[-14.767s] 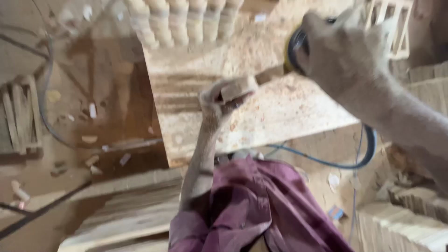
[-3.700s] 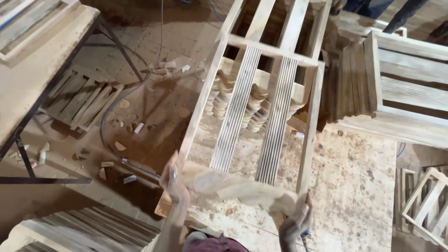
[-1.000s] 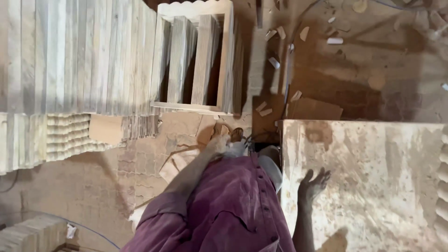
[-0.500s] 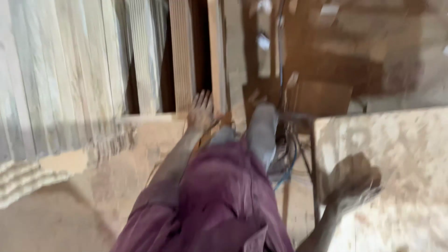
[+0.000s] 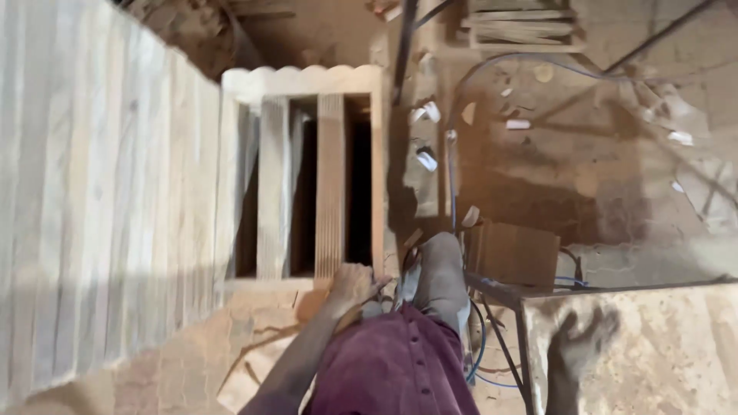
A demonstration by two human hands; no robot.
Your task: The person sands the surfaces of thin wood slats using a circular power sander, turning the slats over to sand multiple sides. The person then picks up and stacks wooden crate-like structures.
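One hand is plainly in view: the left hand (image 5: 352, 283), at the end of a dusty forearm that rises from about 6 o'clock, is loosely curled with its fingers (image 5: 374, 281) bent, resting at the bottom rail of the wooden slatted frame (image 5: 315, 173); whether it grips the rail or only touches it I cannot tell. Nearest of all, at 6 o'clock, hangs the maroon garment (image 5: 392, 365) with a row of buttons, and just beyond it a grey trouser leg (image 5: 442, 269) stretches toward the centre. At 4 o'clock lies a pale, dust-covered worktable top (image 5: 653, 346) on a dark metal stand; a hand-shaped dark form (image 5: 576, 350) lies on its near left part, but it reads as a shadow, and the right hand itself is not in view. Just past the table's far edge, near 3 o'clock of the leg, sits a brown box (image 5: 513, 252). The frame stands upright from the centre toward 12 o'clock, with a scalloped top rail and fluted vertical slats, dark gaps between them. Filling 9 o'clock is a tall stack of pale ribbed wooden boards (image 5: 100, 192), just beside the frame. Farther off, at 1 to 2 o'clock, a blue cable (image 5: 452, 165) runs over the sawdust floor (image 5: 615, 161) among small wood offcuts (image 5: 425, 159).
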